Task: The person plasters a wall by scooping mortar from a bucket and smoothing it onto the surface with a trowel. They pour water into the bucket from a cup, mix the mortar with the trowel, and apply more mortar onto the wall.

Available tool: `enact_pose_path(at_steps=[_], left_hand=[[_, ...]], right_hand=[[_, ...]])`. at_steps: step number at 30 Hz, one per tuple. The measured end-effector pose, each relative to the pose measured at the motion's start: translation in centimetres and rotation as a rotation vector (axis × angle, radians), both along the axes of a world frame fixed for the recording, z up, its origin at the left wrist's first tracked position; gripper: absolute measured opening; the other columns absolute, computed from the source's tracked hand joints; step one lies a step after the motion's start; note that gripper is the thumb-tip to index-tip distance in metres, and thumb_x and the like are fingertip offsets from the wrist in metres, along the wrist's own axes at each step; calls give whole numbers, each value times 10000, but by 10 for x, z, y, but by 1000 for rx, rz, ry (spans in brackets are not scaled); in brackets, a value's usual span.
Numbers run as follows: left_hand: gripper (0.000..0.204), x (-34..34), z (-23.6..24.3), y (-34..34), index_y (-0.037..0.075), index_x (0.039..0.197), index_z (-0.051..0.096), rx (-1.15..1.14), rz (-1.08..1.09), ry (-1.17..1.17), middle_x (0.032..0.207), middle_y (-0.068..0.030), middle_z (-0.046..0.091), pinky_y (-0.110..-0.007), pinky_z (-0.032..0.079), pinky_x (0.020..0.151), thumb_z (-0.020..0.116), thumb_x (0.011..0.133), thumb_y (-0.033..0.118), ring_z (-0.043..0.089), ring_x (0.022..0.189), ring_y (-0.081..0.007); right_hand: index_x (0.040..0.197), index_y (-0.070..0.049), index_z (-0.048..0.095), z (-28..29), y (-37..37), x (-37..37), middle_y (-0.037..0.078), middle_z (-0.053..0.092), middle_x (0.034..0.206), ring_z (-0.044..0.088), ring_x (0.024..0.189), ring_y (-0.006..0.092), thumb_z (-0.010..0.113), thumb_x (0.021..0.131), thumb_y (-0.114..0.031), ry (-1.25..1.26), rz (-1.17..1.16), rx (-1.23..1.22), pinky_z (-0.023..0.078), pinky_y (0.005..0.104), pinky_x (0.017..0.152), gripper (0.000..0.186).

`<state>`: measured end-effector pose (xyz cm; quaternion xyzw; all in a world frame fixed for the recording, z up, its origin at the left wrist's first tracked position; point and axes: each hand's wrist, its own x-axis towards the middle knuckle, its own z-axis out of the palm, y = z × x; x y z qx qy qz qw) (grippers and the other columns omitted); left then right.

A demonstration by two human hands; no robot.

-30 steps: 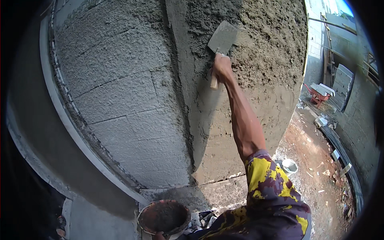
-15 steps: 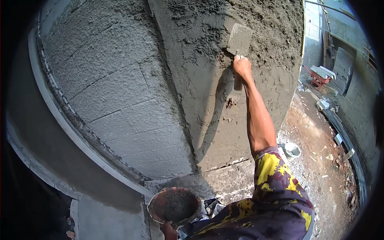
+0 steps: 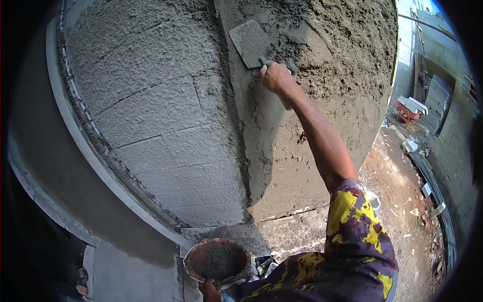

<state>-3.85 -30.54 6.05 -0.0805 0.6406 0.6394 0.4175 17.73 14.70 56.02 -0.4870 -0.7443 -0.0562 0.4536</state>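
Note:
My right hand (image 3: 277, 78) is closed round the handle of a trowel (image 3: 250, 44), arm stretched up and forward. The trowel's broad grey blade lies against wet mortar on the wall (image 3: 312, 166), close to a vertical edge on its left. Rough, lumpy mortar covers the upper part, while the surface lower down looks smoother. At the bottom of the view my left hand (image 3: 210, 291) grips the rim of a reddish bowl (image 3: 197, 258). Dark wet mortar (image 3: 221, 260) sits in the bowl. The left fingers are partly hidden.
Left of the edge is a grey block wall (image 3: 166, 141) with a rough coat. A white bucket (image 3: 373, 200) stands on the ground behind my right arm. Farther right are a red wheelbarrow (image 3: 408, 115), a bundle of long rods (image 3: 436, 189) and scattered rubble.
My right hand has swept the trowel left and slightly up across the mortar, tilting the blade leftward. The left hand stays at the bowl. The view has shifted a little.

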Motion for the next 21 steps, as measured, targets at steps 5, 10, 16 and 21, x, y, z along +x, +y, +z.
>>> enact_pose_path(at_steps=[5, 10, 16, 21], left_hand=[[163, -5, -8, 13, 36, 913, 457, -94, 70, -126, 706, -40, 428, -315, 332, 494, 548, 778, 35, 384, 575, -153], [363, -40, -86, 7, 19, 940, 505, 26, -135, 92, 775, -119, 544, -378, 418, 634, 711, 655, 110, 528, 738, -244], [525, -58, -156, -8, 109, 1148, 447, 105, -276, 290, 1040, -121, 501, -488, 499, 687, 582, 647, 26, 527, 916, -300], [266, 5, -32, 0, 98, 888, 468, -67, 36, 50, 848, -59, 481, -427, 543, 569, 529, 657, -20, 551, 760, -234]], right_hand=[[1019, 30, 561, -62, 19, 62, 288, 607, 914, 587, 908, 439, 407, 881, -289, 196, -176, -42, 461, 495, 814, 380], [920, 42, 589, -106, 45, 101, 298, 602, 871, 596, 882, 417, 402, 872, -275, 391, -154, 45, 464, 472, 793, 371], [909, 77, 536, -200, -2, 37, 332, 560, 774, 556, 792, 493, 430, 888, -260, 403, 86, -149, 443, 529, 694, 354], [1112, -58, 554, -376, -134, 33, 290, 600, 927, 578, 907, 449, 474, 855, -353, -153, 233, -869, 444, 530, 822, 400]])
